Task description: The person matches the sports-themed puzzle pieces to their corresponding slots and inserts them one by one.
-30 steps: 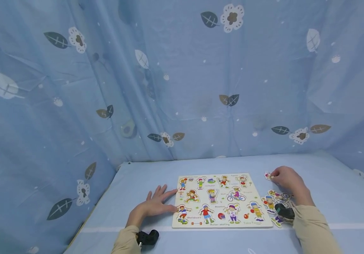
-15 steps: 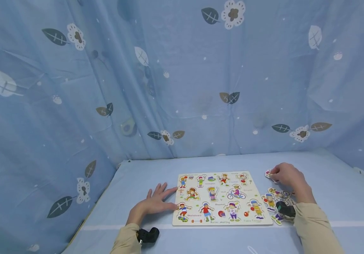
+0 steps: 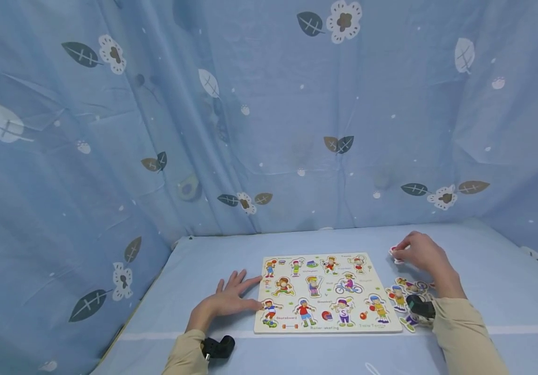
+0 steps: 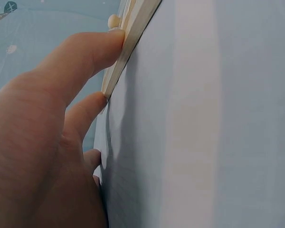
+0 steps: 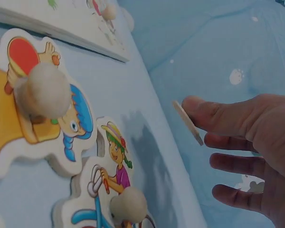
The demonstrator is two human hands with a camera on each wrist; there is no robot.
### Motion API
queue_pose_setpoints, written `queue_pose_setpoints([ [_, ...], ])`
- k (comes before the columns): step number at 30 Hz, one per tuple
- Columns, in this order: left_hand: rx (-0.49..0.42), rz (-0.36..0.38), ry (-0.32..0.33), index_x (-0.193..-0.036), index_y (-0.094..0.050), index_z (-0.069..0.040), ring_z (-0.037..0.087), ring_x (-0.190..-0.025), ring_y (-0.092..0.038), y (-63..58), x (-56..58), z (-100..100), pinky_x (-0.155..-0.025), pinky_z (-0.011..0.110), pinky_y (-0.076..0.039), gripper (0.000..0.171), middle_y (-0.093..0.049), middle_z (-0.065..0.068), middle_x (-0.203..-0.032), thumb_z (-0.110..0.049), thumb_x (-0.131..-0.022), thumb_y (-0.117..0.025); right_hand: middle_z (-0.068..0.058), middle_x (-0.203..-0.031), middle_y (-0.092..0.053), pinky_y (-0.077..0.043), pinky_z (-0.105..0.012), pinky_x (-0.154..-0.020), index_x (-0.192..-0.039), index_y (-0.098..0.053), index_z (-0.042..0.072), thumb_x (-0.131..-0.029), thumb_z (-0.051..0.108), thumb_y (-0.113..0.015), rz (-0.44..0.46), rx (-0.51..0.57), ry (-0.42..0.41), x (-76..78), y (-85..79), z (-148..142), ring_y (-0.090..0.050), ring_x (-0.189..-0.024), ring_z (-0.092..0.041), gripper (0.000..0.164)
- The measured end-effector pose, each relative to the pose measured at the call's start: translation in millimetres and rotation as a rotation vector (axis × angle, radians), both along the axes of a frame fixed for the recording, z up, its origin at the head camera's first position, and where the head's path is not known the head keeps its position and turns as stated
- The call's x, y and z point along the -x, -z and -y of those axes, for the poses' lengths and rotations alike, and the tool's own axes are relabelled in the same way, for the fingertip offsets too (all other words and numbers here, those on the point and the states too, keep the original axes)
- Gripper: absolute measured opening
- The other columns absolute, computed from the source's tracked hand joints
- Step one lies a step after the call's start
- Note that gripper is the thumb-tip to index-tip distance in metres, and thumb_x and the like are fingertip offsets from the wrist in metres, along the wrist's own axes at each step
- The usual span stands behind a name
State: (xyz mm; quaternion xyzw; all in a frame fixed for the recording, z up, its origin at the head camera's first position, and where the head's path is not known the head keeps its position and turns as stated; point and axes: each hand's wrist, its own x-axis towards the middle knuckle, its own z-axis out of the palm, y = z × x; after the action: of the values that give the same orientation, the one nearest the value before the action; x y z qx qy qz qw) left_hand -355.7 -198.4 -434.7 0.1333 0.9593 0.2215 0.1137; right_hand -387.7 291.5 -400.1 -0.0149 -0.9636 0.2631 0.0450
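My right hand [image 3: 423, 255] pinches a small flat wooden puzzle piece [image 3: 394, 253] between thumb and fingers, beyond the board's far right corner. In the right wrist view that piece [image 5: 187, 122] is seen edge-on, held up above the cloth, its picture hidden. My left hand [image 3: 229, 301], fingers spread, touches the left edge of a peg puzzle board [image 3: 290, 304] printed with sports figures. In the left wrist view, the thumb and a finger of my left hand [image 4: 61, 90] rest against the board's edge [image 4: 128, 50], near a round knob [image 4: 113, 21].
Several loose knobbed pieces [image 3: 398, 297] lie overlapping at the board's right side, under my right forearm. Among them are a table tennis player [image 5: 80, 114] and a cyclist [image 5: 116, 175]. A blue patterned curtain [image 3: 297, 120] hangs behind the cloth-covered table [image 3: 231, 252].
My right hand has lifted the puzzle piece and shifted slightly away from me, and the piece has turned in its grip. My left hand and the board stay put.
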Motion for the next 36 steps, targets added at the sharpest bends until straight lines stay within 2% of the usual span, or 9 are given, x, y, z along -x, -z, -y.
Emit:
queue_pose_setpoints([
  [3,0.0,-0.002,0.003,-0.151,-0.043,-0.029,0.039,-0.152,-0.002,-0.5,-0.8,-0.7,-0.118,0.064,0.001,0.082,-0.016,0.015,-0.164,-0.062,-0.079,-0.067,-0.022,-0.106,-0.06,-0.047,-0.05,-0.077,-0.093,-0.071,0.001,-0.087,0.025,-0.073,-0.027,-0.011,-0.011,-0.5,-3.5,3.4,-0.054,-0.093,-0.034,0.025],
  [12,-0.008,-0.001,0.006,-0.151,-0.043,-0.029,0.04,-0.152,-0.002,-1.6,-3.5,-0.7,-0.118,0.064,0.001,0.081,-0.017,0.016,-0.164,-0.06,-0.079,-0.067,-0.016,-0.1,-0.067,-0.047,-0.047,-0.074,-0.102,-0.072,0.0,-0.09,0.028,-0.071,-0.019,-0.046,-0.049,2.1,-9.4,20.8,-0.056,-0.089,-0.031,0.031],
  [18,0.0,-0.005,0.003,-0.151,-0.042,-0.028,0.04,-0.152,-0.002,-1.5,-3.6,5.9,-0.118,0.065,0.001,0.082,-0.017,0.016,-0.164,-0.06,-0.08,-0.067,-0.012,-0.096,-0.069,-0.048,-0.043,-0.069,-0.099,-0.073,0.002,-0.091,0.027,-0.07,-0.086,-0.047,-0.087,5.7,-8.2,38.7,-0.059,-0.089,-0.029,0.026],
  [23,-0.009,-0.014,-0.006,-0.151,-0.043,-0.028,0.041,-0.152,-0.002,-4.5,-3.8,9.5,-0.117,0.065,0.002,0.082,-0.018,0.017,-0.164,-0.06,-0.08,-0.068,-0.01,-0.094,-0.07,-0.044,-0.037,-0.063,-0.097,-0.073,0.005,-0.093,0.029,-0.068,-0.128,-0.043,-0.111,8.0,-12.1,53.1,-0.056,-0.082,-0.025,0.025],
  [29,-0.012,-0.008,0.007,-0.151,-0.042,-0.028,0.04,-0.152,-0.002,-5.2,-2.6,4.7,-0.117,0.065,0.001,0.083,-0.017,0.017,-0.164,-0.062,-0.08,-0.067,-0.012,-0.095,-0.069,-0.049,-0.042,-0.066,-0.093,-0.073,0.005,-0.092,0.027,-0.069,-0.165,-0.091,-0.148,12.4,-14.9,63.7,-0.059,-0.082,-0.026,0.022],
  [36,-0.005,-0.01,0.008,-0.151,-0.042,-0.028,0.04,-0.152,-0.002,-3.9,-2.0,0.6,-0.118,0.065,0.001,0.082,-0.017,0.016,-0.164,-0.061,-0.08,-0.067,-0.007,-0.092,-0.07,-0.049,-0.038,-0.065,-0.094,-0.074,0.007,-0.094,0.028,-0.068,-0.146,-0.112,-0.18,22.7,-18.6,95.6,-0.058,-0.078,-0.021,0.022],
])
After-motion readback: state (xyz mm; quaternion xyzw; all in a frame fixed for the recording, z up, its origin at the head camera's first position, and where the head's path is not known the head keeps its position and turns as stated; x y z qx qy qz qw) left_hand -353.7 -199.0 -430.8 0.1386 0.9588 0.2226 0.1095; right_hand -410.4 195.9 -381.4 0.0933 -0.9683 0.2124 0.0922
